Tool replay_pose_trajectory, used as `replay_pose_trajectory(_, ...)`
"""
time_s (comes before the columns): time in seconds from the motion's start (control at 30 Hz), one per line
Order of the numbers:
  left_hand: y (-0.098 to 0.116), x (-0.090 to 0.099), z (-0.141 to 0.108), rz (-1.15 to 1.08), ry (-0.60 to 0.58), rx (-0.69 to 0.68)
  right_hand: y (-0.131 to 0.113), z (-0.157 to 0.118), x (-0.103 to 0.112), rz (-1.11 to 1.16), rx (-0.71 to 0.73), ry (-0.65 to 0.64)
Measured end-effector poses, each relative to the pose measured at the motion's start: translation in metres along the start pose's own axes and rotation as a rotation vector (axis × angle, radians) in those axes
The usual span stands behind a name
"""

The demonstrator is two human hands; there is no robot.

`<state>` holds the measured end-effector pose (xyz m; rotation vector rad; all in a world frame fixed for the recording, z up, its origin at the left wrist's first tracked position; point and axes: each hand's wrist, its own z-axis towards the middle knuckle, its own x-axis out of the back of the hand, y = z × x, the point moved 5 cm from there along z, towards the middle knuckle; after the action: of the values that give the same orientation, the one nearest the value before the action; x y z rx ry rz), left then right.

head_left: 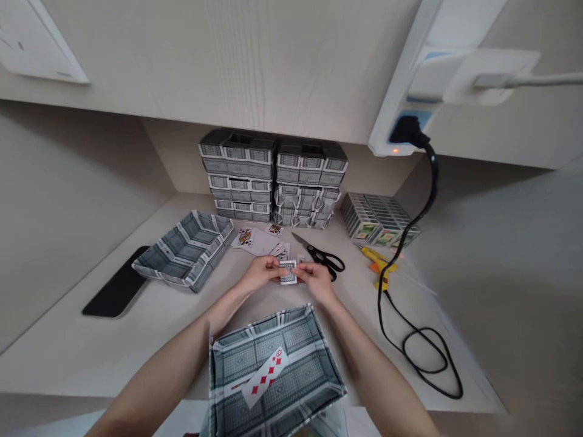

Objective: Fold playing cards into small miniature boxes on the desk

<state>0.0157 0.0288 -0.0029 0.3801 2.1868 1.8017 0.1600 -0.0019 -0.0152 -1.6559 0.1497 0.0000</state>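
Between my two hands a playing card point(288, 273) shows its patterned back. My left hand point(264, 272) pinches its left edge, and my right hand point(315, 279) grips the right edge. Loose playing cards point(262, 243) lie just beyond my fingers, some face up. Black-handled scissors point(321, 255) rest beside my right hand. Closest to me, between my forearms, is an open box made of cards point(300, 364). Inside it lies a cut strip of a diamond card point(264, 377).
A card tray point(191, 249) stands at left beside a black phone point(116, 285). Stacked card boxes point(241, 176) line the back wall, with packs of cards point(378, 218) to their right. A yellow glue gun point(380, 267) trails a black cord point(421, 331) up to a power strip point(410, 91).
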Motion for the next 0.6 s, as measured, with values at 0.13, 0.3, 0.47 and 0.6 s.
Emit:
replay_pose_trajectory(0.13,-0.0013,-0.0016,0.0004,-0.007,-0.003,0.007,0.0006,0.0002,0.0003,-0.046,0.028,0.009)
replay_pose_trajectory(0.3,-0.0011,-0.0028,0.0002,-0.007,0.014,0.0,0.0048,0.0026,0.0017,-0.088,0.03,0.023)
replay_pose_trajectory(0.47,-0.0013,-0.003,-0.0001,0.015,0.015,-0.022,0.0061,0.0034,0.0023,-0.081,0.034,0.022)
replay_pose_trajectory(0.6,-0.0004,-0.0029,-0.0012,0.028,0.025,-0.042,0.005,0.0017,0.0018,-0.085,0.036,0.025)
